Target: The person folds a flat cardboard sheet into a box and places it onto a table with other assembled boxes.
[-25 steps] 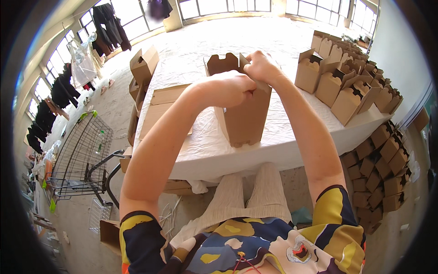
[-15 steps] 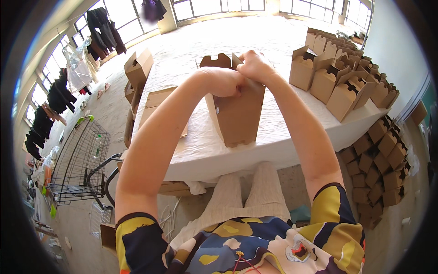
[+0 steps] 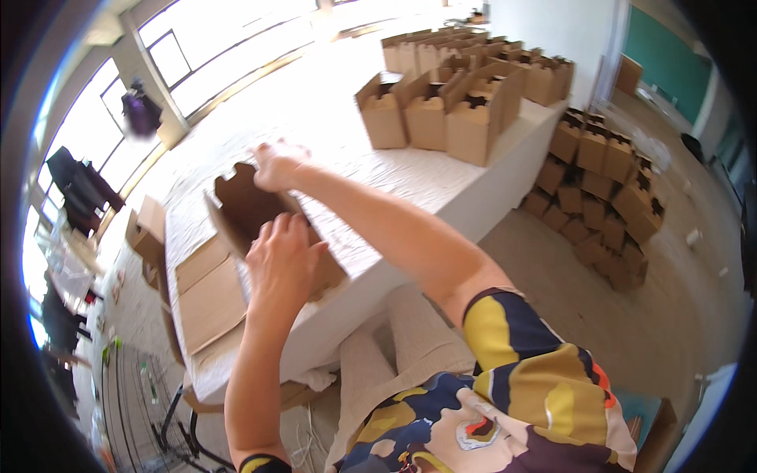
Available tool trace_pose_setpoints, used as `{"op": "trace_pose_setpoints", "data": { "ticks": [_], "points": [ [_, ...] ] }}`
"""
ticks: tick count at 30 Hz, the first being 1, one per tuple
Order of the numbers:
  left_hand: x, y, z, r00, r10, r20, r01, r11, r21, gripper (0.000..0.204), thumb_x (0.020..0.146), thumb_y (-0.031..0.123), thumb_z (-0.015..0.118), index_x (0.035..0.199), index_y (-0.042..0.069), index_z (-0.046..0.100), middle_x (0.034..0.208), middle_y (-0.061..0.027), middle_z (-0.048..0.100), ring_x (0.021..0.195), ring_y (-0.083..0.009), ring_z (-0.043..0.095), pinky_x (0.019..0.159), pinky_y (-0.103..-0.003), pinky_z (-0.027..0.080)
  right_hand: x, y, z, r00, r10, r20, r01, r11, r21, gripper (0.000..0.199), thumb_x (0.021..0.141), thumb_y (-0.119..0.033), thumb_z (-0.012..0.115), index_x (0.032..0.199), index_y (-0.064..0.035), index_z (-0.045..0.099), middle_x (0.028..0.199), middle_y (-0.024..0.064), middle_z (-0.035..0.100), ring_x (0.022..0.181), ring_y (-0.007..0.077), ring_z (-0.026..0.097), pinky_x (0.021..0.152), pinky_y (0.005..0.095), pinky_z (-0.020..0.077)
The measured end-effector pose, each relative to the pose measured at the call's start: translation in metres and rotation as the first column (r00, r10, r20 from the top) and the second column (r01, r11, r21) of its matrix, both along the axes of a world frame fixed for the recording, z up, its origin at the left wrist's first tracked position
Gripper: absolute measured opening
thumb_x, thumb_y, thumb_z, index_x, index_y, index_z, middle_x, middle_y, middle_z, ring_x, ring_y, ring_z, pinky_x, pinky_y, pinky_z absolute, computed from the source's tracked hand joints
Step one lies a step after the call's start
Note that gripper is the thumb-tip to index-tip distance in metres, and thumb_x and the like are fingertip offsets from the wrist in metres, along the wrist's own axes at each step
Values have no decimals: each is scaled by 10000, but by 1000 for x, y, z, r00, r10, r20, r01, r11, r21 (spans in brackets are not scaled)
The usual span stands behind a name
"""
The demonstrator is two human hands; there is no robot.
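Note:
An open-topped brown cardboard box (image 3: 229, 206) with notched top edges stands on the white-covered table, its dark inside facing up. My left hand (image 3: 277, 256) lies over its near wall, fingers spread and stretched out. At the far right rim of the same box is my right hand (image 3: 277, 167), slightly blurred; its fingers look apart, and I cannot make out how firmly it touches the cardboard. Flat folded cardboard (image 3: 211, 296) lies on the table just left of the box.
Several upright cardboard boxes (image 3: 469, 130) stand in rows on the table's right part. Beyond its right edge, more boxes (image 3: 595, 205) are piled on the floor. A wire cart (image 3: 130, 402) stands at the lower left. Dark clothes (image 3: 79, 185) hang by the windows.
The view has swung right. My hands have come apart from the box's top closure; the left is now spread on the near wall, the right at the far rim. The box's inside now shows.

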State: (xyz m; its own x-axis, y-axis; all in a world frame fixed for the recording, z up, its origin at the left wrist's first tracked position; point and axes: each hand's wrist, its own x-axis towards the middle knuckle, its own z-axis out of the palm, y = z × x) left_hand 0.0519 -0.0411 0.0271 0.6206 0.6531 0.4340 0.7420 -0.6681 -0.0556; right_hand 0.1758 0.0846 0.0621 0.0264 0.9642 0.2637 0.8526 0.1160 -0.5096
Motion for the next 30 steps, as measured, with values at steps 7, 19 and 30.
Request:
{"op": "trace_pose_setpoints", "data": {
  "ticks": [7, 19, 30],
  "points": [
    [-8, 13, 1, 979, 6, 204, -40, 985, 165, 252, 818, 214, 763, 868, -1, 642, 865, -130, 616, 819, -329, 603, 768, -435, 482, 22, -34, 34, 997, 24, -78, -34, 992, -124, 245, 838, -129, 587, 991, -56, 764, 829, 103, 766, 889, 244, 749, 844, 355, 576],
    [-149, 68, -46, 852, 9, 524, 172, 940, -295, 271, 977, 129, 639, 1195, -31, 658, 1032, -133, 703, 938, -238, 628, 844, -365, 485, 20, -75, 20, 924, 283, 257, -317, 943, 104, 529, 781, -559, 728, 939, -57, 784, 979, 125, 744, 1033, 297, 688, 943, 438, 503],
    [-139, 84, -33, 812, -10, 584, 159, 966, -204, 308, 987, 248, 655, 1122, -21, 717, 1132, -189, 709, 963, -276, 666, 862, -398, 524, 38, -14, -29, 877, 217, 429, -331, 920, 211, 264, 803, -415, 752, 1008, -254, 796, 1043, 16, 742, 1109, 251, 628, 1036, 491, 389]
  ]
}}
